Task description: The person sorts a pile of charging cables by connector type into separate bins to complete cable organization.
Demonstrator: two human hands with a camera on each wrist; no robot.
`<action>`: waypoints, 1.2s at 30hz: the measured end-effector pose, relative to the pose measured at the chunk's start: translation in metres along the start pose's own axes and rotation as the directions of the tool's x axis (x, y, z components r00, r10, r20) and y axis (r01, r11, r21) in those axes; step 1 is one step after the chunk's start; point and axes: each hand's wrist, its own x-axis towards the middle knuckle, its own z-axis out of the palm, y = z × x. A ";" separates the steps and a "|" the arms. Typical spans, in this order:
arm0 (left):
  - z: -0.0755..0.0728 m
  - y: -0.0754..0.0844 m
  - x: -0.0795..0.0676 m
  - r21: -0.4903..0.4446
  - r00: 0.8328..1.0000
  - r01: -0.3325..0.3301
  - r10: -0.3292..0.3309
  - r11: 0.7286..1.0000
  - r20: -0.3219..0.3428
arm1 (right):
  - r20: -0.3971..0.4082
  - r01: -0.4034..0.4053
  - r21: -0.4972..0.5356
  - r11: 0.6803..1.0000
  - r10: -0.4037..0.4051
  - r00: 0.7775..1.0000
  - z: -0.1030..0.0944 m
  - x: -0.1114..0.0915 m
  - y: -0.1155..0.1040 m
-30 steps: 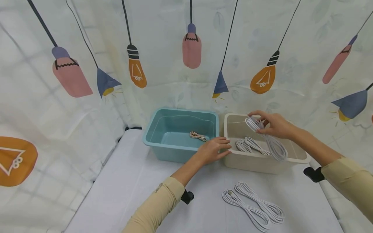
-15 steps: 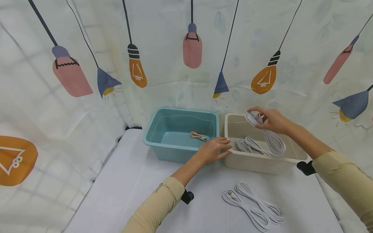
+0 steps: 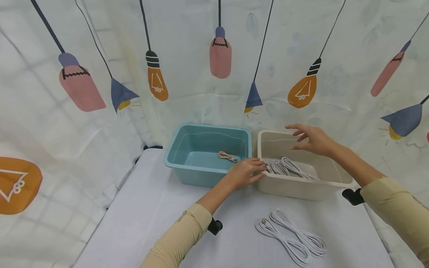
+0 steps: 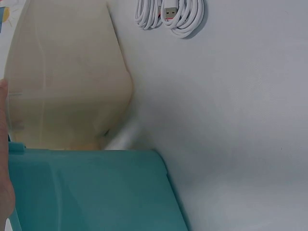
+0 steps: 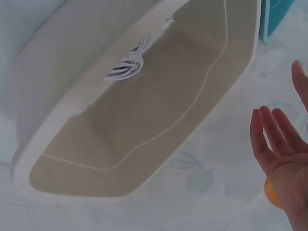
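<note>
My right hand (image 3: 313, 140) hovers over the beige bin (image 3: 295, 186), fingers spread and holding nothing. Inside that bin lie bundled white cables (image 3: 289, 167), gathered toward its left front; the right wrist view shows a looped white cable (image 5: 127, 66) by the near wall. My left hand (image 3: 246, 172) rests at the neighbouring rims of the beige bin and the teal bin (image 3: 197, 175), fingers fairly straight. A small tan cable bundle (image 3: 228, 156) lies in the teal bin. On the table in front, two white cable bundles (image 3: 298, 238) lie side by side, one showing a USB plug (image 4: 170, 13).
The two bins stand next to each other at the back of a table covered with white cloth (image 3: 161, 227). A curtain printed with lamps (image 3: 214, 108) hangs right behind them and along the left side.
My right hand has let go of the white cable bundle, which dropped into the beige bin, and its fingers have spread. The left hand has stayed at the rims.
</note>
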 end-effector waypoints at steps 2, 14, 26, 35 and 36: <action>-0.001 0.000 0.000 -0.007 1.000 0.000 0.000 1.000 -0.001 | -0.003 -0.007 0.013 1.000 0.007 1.000 0.001 -0.002 -0.002; -0.002 0.002 0.000 -0.008 1.000 0.005 -0.005 1.000 0.009 | -0.032 -0.025 0.069 0.997 0.027 0.999 0.009 -0.021 -0.013; -0.003 0.002 -0.001 0.001 1.000 -0.007 0.007 1.000 -0.008 | -0.118 0.003 0.115 0.993 0.010 0.993 0.023 -0.042 -0.017; -0.003 0.001 -0.001 0.001 1.000 -0.011 0.011 1.000 -0.013 | -0.176 0.060 0.205 0.977 -0.023 0.984 0.045 -0.059 -0.019; -0.003 0.001 -0.001 0.005 1.000 -0.014 0.014 1.000 -0.014 | -0.183 0.068 0.209 0.975 -0.029 0.983 0.048 -0.061 -0.019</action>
